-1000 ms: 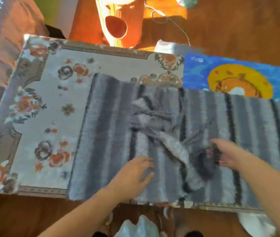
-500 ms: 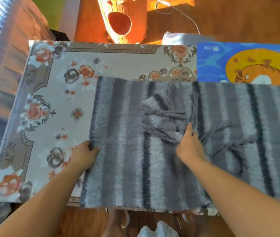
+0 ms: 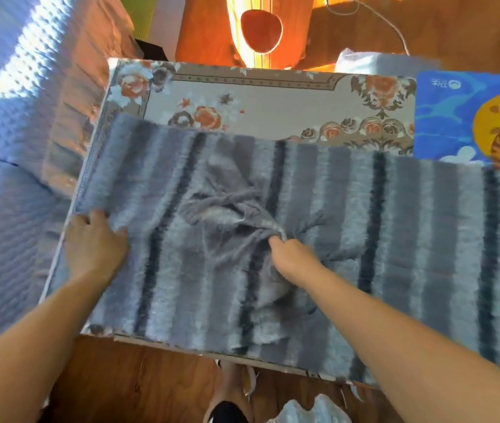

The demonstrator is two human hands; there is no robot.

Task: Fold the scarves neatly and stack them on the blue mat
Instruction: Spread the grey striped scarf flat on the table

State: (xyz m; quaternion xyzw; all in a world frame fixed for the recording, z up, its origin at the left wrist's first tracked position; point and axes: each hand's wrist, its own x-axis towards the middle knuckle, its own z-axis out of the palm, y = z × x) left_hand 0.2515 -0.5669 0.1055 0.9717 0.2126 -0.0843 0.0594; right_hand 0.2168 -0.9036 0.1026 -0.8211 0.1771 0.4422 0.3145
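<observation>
Left hand (image 3: pixel 96 242) presses spread fingers on the striped scarf (image 3: pixel 425 239) edge, anchoring it, while right hand (image 3: pixel 291 257) pinches bunched fringe (image 3: pixel 227 206), apparently to straighten it.

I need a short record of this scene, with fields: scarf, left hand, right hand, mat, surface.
scarf: grey striped scarf, spread flat over the table, fringe bunched in the middle
left hand: left hand rests on the scarf's left edge
right hand: right hand pinches the fringe
mat: blue mat at far right, near edge under the scarf
surface: floral cloth on the table
</observation>
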